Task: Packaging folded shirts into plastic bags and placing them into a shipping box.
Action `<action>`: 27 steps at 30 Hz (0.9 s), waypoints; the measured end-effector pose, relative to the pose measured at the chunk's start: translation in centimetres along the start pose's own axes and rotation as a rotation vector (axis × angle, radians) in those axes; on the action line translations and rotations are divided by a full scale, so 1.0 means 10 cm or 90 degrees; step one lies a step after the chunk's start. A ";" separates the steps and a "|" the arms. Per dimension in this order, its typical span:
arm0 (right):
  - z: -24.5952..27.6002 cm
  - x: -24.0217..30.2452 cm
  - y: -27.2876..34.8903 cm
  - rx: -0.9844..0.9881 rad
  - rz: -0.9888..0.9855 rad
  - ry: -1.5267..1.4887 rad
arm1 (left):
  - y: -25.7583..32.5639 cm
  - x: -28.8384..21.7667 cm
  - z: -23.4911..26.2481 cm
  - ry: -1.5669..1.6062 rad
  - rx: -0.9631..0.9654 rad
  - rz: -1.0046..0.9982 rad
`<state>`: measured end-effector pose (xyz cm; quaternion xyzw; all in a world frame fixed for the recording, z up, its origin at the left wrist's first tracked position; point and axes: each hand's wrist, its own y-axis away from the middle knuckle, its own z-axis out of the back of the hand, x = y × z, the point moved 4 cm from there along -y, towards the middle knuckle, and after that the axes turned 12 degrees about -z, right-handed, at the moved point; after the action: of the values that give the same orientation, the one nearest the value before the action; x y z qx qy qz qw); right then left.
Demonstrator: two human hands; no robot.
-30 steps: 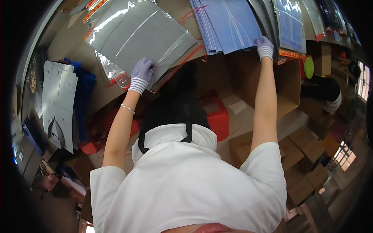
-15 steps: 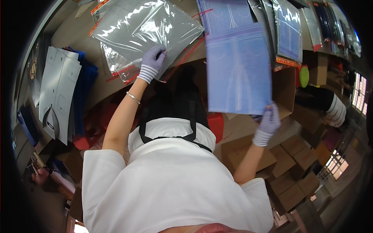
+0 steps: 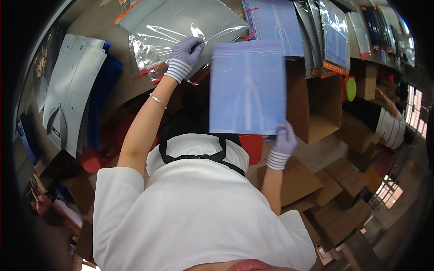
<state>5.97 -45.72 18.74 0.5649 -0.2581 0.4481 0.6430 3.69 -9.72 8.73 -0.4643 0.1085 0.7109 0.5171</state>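
Note:
My left hand [image 3: 186, 53], in a grey-purple glove with a striped cuff, pinches the near edge of a clear plastic bag [image 3: 212, 20] that lies shiny over a grey surface on the table. My gloved right hand [image 3: 283, 141] grips the lower right corner of a flat blue sheet [image 3: 247, 90] with pale line markings. The sheet hangs in front of the table edge, to the right of the bag. Similar blue sheets [image 3: 275, 27] lie on the table behind it.
Grey folded panels [image 3: 72, 90] with blue ones beneath stand at the left. Packed bags [image 3: 334, 36] line the table at the right. Below are an open carton [image 3: 323, 108], several brown boxes [image 3: 334, 198] and a red stool [image 3: 251, 147]. Another person's striped sleeve [image 3: 391, 131] shows at far right.
My right hand has carried the blue sheet leftward, closer to the plastic bag. My left hand has moved slightly up and right, its fingers now at the bag's edge.

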 end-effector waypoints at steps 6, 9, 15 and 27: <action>-0.68 -0.27 -0.29 0.228 -0.172 0.010 | 0.15 -0.11 0.20 0.062 0.053 -0.005; -1.31 -0.22 -0.78 0.337 -0.133 -0.025 | 0.38 -0.13 0.22 0.150 0.064 -0.074; -2.43 -0.34 -1.35 0.653 -0.234 -0.252 | 0.66 0.16 0.21 0.051 0.048 -0.044; -3.06 -0.74 -0.32 0.617 0.685 0.619 | 2.41 0.82 0.18 0.561 -0.251 0.764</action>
<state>-0.01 -18.37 3.98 0.3236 0.0323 0.9429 0.0717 -17.67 -14.04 -4.49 -0.6499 0.4089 0.6250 -0.1408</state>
